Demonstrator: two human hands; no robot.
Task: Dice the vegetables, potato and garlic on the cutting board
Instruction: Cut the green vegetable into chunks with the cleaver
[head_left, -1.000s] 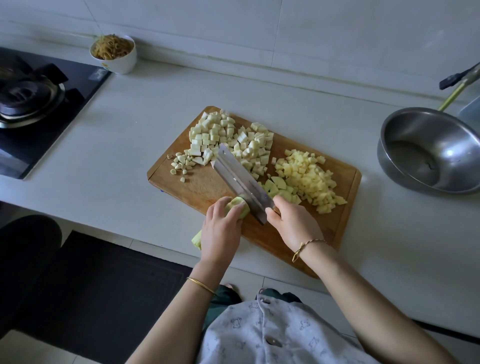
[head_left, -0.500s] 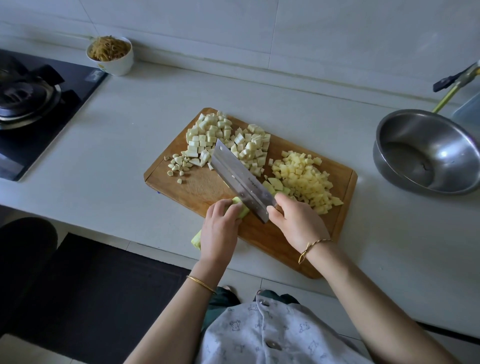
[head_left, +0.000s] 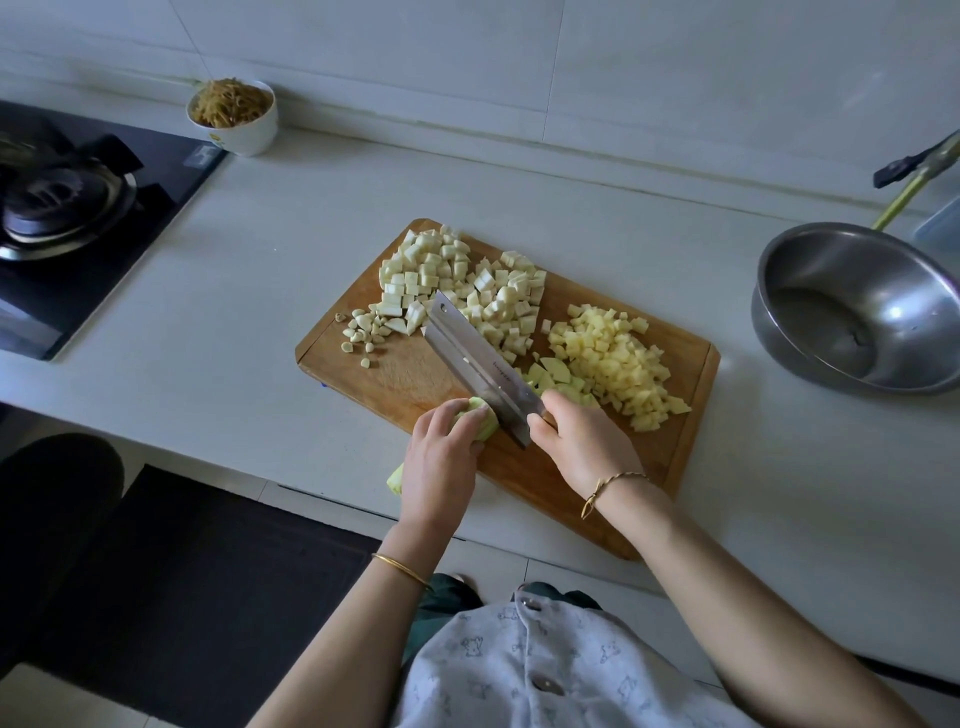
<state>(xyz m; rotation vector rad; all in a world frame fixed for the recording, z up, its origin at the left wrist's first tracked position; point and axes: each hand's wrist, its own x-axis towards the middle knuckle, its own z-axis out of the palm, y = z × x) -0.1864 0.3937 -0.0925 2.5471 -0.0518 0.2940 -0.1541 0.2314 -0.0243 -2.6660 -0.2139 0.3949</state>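
Head view: left hand (head_left: 441, 460) curls fingers (head_left: 467, 418) over green vegetable (head_left: 489, 427); right hand (head_left: 582, 441) grips cleaver (head_left: 478, 364).

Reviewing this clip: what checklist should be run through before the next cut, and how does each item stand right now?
1. Left hand holds the vegetable down: ok, fingers curl over it.
2. Right hand has the cleaver: ok, it grips the handle end.
3. Left hand clear of the blade: cannot tell, it lies right beside the blade.
4. Vegetable fully on the board: not ok, its near end overhangs the board's edge.
5. Space for new pieces: ok, bare wood shows left of the blade.
6. Potato dice out of the cut path: ok, piled to the right of the blade.
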